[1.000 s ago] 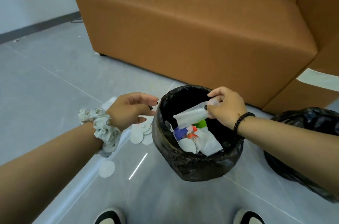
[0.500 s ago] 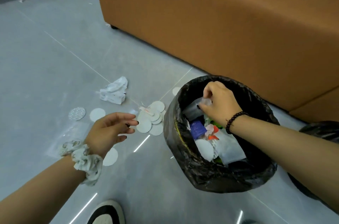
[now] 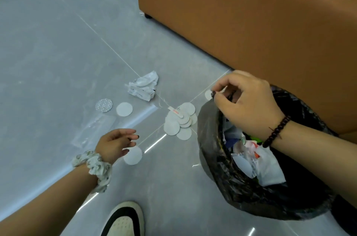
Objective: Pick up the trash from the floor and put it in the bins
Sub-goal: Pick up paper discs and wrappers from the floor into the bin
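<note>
Trash on grey floor (image 3: 48, 62): crumpled wrapper (image 3: 143, 87), heaped white discs (image 3: 178, 120), clear plastic bag (image 3: 92, 129) faint, barely discernible. Left hand (image 3: 114, 144) over single disc (image 3: 133, 155), fingers relaxed, empty. Right hand (image 3: 245, 104) above black-lined bin (image 3: 241, 193), fingertips curled; pinched contents indiscernible. Shoe (image 3: 123, 220) cut off below.

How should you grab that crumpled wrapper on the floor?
Come from above and pinch the raised, folded ridge of the crumpled wrapper. It is bunched up off the floor, so the top folds likely give fingers something to close on.
</note>
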A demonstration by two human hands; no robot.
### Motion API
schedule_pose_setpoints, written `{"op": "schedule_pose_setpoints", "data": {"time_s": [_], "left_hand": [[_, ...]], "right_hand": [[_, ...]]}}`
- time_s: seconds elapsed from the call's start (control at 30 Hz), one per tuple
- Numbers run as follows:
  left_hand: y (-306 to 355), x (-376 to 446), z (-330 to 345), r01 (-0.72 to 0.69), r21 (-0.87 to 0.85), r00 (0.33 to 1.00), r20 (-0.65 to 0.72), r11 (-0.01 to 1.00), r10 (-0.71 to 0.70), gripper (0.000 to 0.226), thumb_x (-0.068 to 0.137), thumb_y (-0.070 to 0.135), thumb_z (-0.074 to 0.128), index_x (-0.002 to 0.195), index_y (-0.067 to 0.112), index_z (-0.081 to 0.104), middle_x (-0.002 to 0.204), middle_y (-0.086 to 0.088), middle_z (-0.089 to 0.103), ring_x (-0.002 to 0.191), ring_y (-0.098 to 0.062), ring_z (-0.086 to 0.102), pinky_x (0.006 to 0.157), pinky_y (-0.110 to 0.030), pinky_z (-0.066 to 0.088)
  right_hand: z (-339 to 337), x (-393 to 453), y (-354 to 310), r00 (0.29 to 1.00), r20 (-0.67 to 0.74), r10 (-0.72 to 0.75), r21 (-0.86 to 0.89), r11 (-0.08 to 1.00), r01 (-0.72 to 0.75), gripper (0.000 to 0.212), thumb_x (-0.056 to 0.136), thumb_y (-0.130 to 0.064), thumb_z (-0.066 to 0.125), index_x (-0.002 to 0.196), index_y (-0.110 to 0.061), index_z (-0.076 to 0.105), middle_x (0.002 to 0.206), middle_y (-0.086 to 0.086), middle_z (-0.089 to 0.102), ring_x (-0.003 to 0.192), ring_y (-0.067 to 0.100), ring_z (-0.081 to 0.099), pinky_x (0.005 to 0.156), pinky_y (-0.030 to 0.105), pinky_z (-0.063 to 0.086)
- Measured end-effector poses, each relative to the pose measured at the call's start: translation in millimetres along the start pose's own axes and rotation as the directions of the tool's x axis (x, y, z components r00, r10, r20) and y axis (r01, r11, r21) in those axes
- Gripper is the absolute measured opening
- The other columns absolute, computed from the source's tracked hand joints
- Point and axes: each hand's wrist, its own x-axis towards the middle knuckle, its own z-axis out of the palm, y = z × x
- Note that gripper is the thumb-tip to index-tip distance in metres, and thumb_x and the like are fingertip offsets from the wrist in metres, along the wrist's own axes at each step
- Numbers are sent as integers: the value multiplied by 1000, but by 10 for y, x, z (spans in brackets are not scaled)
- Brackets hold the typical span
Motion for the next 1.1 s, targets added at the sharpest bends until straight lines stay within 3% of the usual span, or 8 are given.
{"op": "schedule_pose_setpoints", "data": {"time_s": [0.17, 0.33, 0.4, 0.5, 0.6, 0.77, 1.0, 1.1], "left_hand": [[-84, 167, -200, 1, 20, 995, -103, 1000, 1, 27, 88, -7, 47, 93, 11, 67, 92, -5, 70, 77, -16, 63, 66, -25, 46], [-320, 243, -316, -50, 187, 995, -73, 981, 65, 28, 84, -9, 53, 89, 14, 67, 96, -8, 67, 78, -18, 63, 70, -30, 51], [-429, 283, -335, -85, 332, 995, -29, 939, 100, 26, 82, -3, 60, 93, 20, 66, 100, -3, 66, 85, -21, 62, 80, -33, 51], [-555, 321, -339, -156, 575, 983, 10, 803, 184, 26, 83, 14, 66, 107, 23, 62, 104, 5, 58, 88, -17, 57, 80, -24, 41], [-628, 386, -299, -235, 686, 969, 106, 689, 225, 41, 80, 21, 70, 119, 19, 56, 112, 3, 48, 90, -18, 55, 85, -22, 40], [-756, 452, -186, -289, 819, 957, 241, 496, 160, 55, 79, 23, 70, 129, 16, 46, 125, -4, 39, 106, -27, 55, 91, -27, 43], [-824, 445, -257, -242, 797, 970, 178, 553, 168, 27, 78, 27, 69, 94, 21, 48, 100, 1, 43, 83, -19, 54, 74, -25, 43], [-813, 431, -327, -245, 762, 965, 135, 599, 224, 14, 85, 26, 63, 90, 20, 50, 94, 1, 47, 78, -16, 49, 70, -22, 35]], "right_hand": [[766, 5, -518, 967, 254, -7, 148, 988, -31, 6, 81, -18, 62, 77, -23, 63, 82, -13, 59, 74, 7, 58, 66, 15, 47], [1666, -176, -224, 823, 364, 436, 229, 815, -532, 7, 85, -16, 60, 82, -17, 67, 79, -12, 61, 70, -1, 54, 54, 2, 39], [1787, -276, 39, 736, 313, 600, 271, 686, -675, 9, 86, -10, 59, 80, -16, 64, 83, -3, 64, 73, 6, 58, 55, 6, 40], [1771, -429, 318, 606, 265, 750, 358, 507, -784, 9, 88, 0, 52, 88, -7, 58, 94, 13, 61, 82, 24, 58, 57, 19, 42], [1693, -579, 463, 619, 230, 751, 252, 569, -783, 11, 87, 1, 52, 90, -4, 61, 96, 18, 63, 79, 22, 57, 55, 20, 40], [1717, -681, 454, 641, 200, 741, 183, 615, -767, 17, 84, -3, 57, 76, -17, 61, 90, 13, 68, 75, 19, 59, 55, 20, 40], [2134, -706, 203, 681, 354, 641, 98, 699, -709, 6, 88, -13, 59, 91, -18, 62, 89, -8, 58, 83, 8, 55, 57, 9, 37], [2220, -581, 255, 661, 334, 672, 116, 667, -736, 9, 89, -14, 57, 97, -16, 59, 93, -5, 59, 83, 10, 54, 56, 9, 36]]}}
